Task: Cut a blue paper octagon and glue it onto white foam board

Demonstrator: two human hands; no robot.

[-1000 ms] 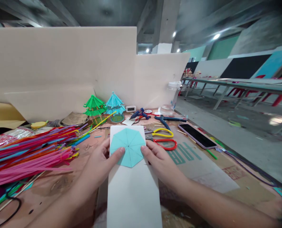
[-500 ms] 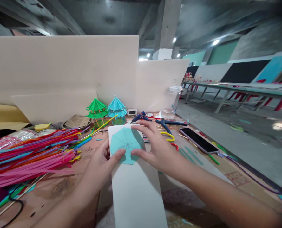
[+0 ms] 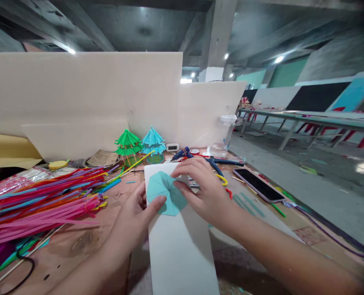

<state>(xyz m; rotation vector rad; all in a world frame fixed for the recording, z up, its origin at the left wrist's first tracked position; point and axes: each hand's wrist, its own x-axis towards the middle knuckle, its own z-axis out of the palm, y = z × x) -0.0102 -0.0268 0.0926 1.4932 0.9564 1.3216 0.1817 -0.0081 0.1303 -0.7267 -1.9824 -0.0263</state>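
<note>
A light blue paper octagon (image 3: 161, 185) with ruled lines meeting at its centre lies over the far end of a long white board (image 3: 182, 254). My right hand (image 3: 198, 180) pinches the paper on its right side, where a crease bulges up. With its thumb pressed on the lower left of the octagon, my left hand (image 3: 143, 205) curls its fingers at the board's left edge; those fingertips are partly hidden. Beyond the board stand a green paper-roofed pagoda model (image 3: 128, 146) and a blue one (image 3: 152, 143).
Bundled coloured pipe cleaners (image 3: 46, 196) spread over the left of the table. Behind my right hand lie a glue gun (image 3: 183, 153), scissors with yellow handles (image 3: 220, 179) and dark pliers (image 3: 214, 162). A phone (image 3: 258, 184) and a clear jar (image 3: 224, 137) are at right.
My right thumb has moved up and inward from the octagon's lower part to pinch its right side. The flat paper now buckles near the centre. The whole view has shifted slightly.
</note>
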